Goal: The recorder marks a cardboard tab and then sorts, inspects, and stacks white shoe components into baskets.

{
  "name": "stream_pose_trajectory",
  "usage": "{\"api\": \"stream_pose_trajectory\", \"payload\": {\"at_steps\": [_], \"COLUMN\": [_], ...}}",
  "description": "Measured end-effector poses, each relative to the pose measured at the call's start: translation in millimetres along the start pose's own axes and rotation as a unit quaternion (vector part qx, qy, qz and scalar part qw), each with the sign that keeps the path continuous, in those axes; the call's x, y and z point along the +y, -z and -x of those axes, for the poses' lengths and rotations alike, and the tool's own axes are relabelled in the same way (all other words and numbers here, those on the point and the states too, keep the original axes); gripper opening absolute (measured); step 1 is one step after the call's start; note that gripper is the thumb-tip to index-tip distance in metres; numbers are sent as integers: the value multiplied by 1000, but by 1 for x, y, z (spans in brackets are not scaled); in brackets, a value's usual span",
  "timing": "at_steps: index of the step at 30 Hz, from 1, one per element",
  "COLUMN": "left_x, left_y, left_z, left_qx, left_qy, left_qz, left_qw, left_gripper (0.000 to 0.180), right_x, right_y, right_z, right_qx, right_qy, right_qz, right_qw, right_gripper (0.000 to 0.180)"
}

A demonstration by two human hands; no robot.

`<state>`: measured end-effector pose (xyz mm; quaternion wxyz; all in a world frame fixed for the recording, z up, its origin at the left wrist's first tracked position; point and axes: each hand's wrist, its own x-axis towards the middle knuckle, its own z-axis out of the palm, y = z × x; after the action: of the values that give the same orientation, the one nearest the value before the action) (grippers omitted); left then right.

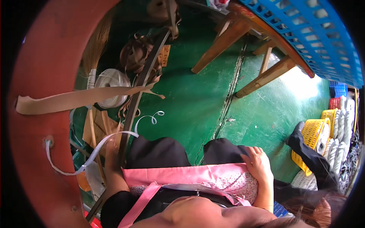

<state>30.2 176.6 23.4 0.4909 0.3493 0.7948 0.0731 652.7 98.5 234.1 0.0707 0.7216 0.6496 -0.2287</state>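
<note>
My left hand (111, 149) reaches down beside my left knee. It lies against a long dark metal bar (142, 81), and a white plastic strap (91, 154) crosses over its fingers; whether it grips either one is unclear. The strap loops left to a hole in a big red curved panel (45, 57). My right hand (259, 164) rests flat on the pink apron (190, 175) over my right knee, fingers apart, holding nothing.
A tan paper strip (72, 100) hangs across the red panel. On the green floor (190, 98) are a white twine roll (111, 81), a broom (96, 45) and cardboard scraps. A wooden bench (228, 38) carries a blue crate (315, 34). Yellow baskets (313, 133) and white rope coils (342, 129) stand right.
</note>
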Motion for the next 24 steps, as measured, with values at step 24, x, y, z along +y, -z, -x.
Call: {"api": "stream_pose_trajectory", "payload": {"at_steps": [24], "left_x": [79], "left_y": [-61], "left_z": [154], "left_qx": [-245], "left_qy": [-284], "left_qz": [819], "left_qw": [435], "left_gripper": [37], "right_x": [-323], "right_y": [289], "right_z": [-127], "right_qx": [423], "right_qy": [615], "right_qz": [-188], "right_qw": [638], "right_gripper": [10]}}
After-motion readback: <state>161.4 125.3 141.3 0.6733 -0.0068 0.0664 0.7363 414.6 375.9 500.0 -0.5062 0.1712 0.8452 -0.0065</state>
